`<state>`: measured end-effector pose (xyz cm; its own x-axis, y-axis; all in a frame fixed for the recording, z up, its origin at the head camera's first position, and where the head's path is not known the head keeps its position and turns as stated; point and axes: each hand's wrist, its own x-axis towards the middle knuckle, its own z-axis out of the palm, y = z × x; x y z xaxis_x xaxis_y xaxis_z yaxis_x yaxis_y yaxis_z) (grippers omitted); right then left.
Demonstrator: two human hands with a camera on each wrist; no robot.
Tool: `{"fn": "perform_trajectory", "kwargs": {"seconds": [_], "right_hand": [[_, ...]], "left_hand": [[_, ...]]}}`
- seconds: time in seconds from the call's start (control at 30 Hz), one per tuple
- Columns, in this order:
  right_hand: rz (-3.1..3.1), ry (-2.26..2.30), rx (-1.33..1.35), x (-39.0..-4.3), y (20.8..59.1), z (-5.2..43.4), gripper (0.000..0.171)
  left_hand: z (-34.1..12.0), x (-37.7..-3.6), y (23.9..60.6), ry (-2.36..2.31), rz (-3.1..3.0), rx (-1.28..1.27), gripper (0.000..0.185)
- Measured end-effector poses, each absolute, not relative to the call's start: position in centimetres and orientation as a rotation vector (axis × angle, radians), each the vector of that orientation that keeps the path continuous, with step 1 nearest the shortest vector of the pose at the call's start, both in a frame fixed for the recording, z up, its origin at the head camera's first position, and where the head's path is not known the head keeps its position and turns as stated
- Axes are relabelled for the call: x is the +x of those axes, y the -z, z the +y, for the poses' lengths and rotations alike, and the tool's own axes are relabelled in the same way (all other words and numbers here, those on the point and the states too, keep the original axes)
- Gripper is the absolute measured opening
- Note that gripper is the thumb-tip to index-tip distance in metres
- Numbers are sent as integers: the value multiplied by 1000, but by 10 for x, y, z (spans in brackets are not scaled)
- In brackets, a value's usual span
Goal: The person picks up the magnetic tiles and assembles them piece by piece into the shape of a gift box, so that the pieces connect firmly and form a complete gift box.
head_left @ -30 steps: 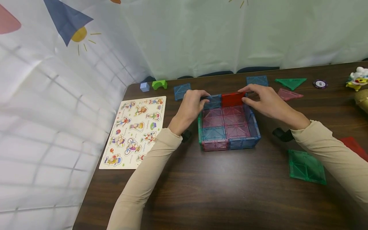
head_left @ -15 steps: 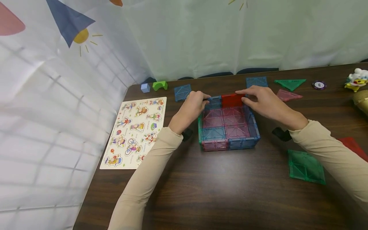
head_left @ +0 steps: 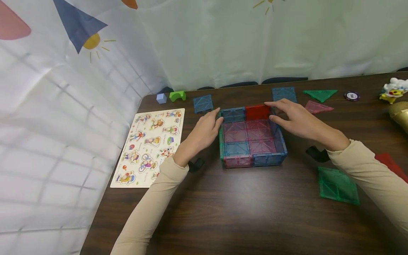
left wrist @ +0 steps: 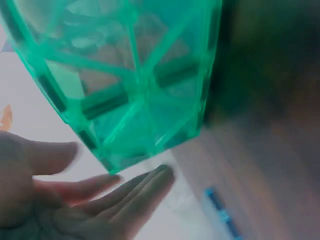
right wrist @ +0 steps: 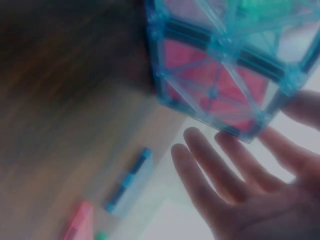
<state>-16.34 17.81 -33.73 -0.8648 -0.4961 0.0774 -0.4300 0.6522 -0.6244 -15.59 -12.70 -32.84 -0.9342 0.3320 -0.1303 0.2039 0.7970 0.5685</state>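
Observation:
An open-topped box of translucent magnetic tiles [head_left: 269,161] stands on the table, with pink and teal floor tiles and low walls. Beside its back left corner is my left hand [head_left: 203,132], fingers extended. Thumb and fingers are spread around the end of the green side wall [left wrist: 140,85] in the left wrist view. My right hand [head_left: 294,118] is at the back right corner, index fingertip at the top edge of the red tile [head_left: 257,112]. Its long fingers are stretched out past the blue side wall [right wrist: 215,80] in the right wrist view.
A wooden picture puzzle board [head_left: 148,147] lies at the left. Behind the box lie blue square tiles [head_left: 203,103], a green triangle [head_left: 320,95] and a pink triangle [head_left: 318,107]. Green tiles [head_left: 338,186] and a red tile [head_left: 392,166] are at the right, near the right sleeve.
My left hand has left the blue back wall tile and moved left to the outside of the corner, its fingers straightening. The right hand stays at the back right corner.

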Motion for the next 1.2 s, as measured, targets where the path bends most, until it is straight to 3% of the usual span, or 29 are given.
{"fn": "perform_trajectory", "kwargs": {"seconds": [0.5,0.8,1.2], "right_hand": [[2710,1111,-695,-161,339,193,50],[2762,1022,-604,-200,333,227,49],[2572,597,-705,-260,351,227,82]], "left_hand": [[-137,-161,345,-1186,2498,316,59],[-136,-169,358,-1403,2326,293,63],[-136,-166,367,-1472,2279,300,62]]}}
